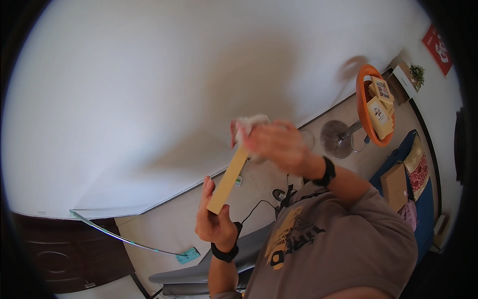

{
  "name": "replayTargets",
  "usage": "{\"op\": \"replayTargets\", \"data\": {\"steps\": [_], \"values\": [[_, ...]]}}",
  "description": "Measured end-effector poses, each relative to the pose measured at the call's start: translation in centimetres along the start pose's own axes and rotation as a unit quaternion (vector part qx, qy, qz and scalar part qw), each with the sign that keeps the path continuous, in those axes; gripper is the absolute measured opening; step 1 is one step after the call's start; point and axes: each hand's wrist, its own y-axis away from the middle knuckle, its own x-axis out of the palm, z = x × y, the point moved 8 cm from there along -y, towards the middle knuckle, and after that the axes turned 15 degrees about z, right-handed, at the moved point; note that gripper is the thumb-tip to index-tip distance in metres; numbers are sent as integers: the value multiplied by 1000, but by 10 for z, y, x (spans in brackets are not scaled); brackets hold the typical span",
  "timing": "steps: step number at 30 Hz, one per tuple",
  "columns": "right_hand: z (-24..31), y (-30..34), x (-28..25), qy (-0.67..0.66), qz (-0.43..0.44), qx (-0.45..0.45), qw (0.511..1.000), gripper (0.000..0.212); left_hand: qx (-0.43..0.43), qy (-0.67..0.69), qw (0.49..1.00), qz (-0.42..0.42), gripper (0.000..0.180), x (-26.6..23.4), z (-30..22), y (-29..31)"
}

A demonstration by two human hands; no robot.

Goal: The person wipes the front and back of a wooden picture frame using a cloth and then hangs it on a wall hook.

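My left hand (216, 224) grips the lower end of a pale yellow picture frame (229, 182), with fingers on one side and the thumb on the other. The frame is seen edge-on and slants up to the right, so its face is hidden. At its upper end my right hand (279, 144), blurred by motion, presses a crumpled white cloth (253, 121) against it. The cloth covers that end of the frame. Both hands are raised in front of a white wall (149, 89).
An orange stool (365, 112) on a round metal base holds several similar frames (381, 117). A teal mop (187, 255) leans against the wall near a dark brown door (55, 254). To the right are a blue sofa (424, 219), a cardboard box (395, 187) and a potted plant (417, 74).
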Motion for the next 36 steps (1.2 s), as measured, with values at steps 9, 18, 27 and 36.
{"op": "replayTargets", "data": {"steps": [9,18,27,36], "values": [[2,-9,0,-425,-62,110,896,38,-115,179,969,-127,37,-23,36,19],[-4,9,37,-517,-18,173,838,40,-114,213,961,-139,38,-32,50,22],[-13,3,45,-785,-39,262,560,34,-103,41,991,-79,33,-30,38,17],[-41,17,-12,-709,-241,214,627,34,-142,290,937,-133,38,-41,58,16]]}}
